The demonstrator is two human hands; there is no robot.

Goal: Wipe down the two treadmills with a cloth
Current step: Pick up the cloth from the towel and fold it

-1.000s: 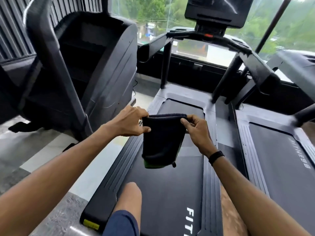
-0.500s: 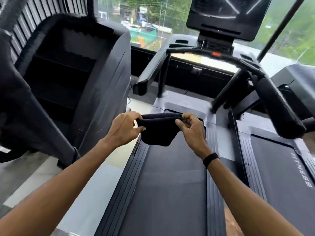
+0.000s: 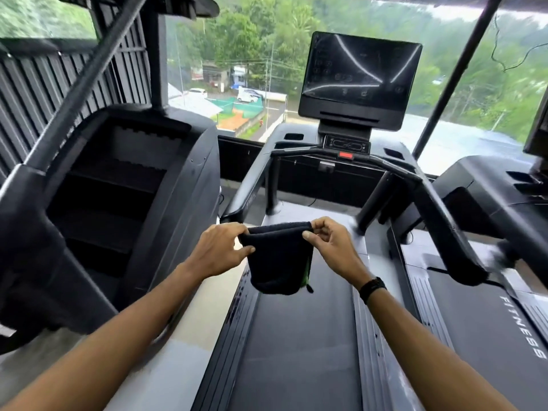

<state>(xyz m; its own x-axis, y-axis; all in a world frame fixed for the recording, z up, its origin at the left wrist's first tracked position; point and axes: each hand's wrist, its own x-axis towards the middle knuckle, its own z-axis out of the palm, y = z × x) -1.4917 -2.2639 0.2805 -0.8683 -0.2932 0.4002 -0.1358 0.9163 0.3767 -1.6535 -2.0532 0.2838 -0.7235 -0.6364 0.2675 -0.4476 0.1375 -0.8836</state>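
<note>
holding cloth, both hands

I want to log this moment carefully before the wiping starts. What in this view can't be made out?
- Second treadmill, head view: the right edge cuts off its deck and screen.
- Cloth: folded double, so its inner faces are hidden; the green part barely shows.
- Console screen: dark and reflective, icons too small to read.
- Left hand, right hand: fingertips hidden behind the cloth.

Standing at far left on the floor: black stair-climber machine. Showing beyond the window: trees, parked cars, a building.
</note>
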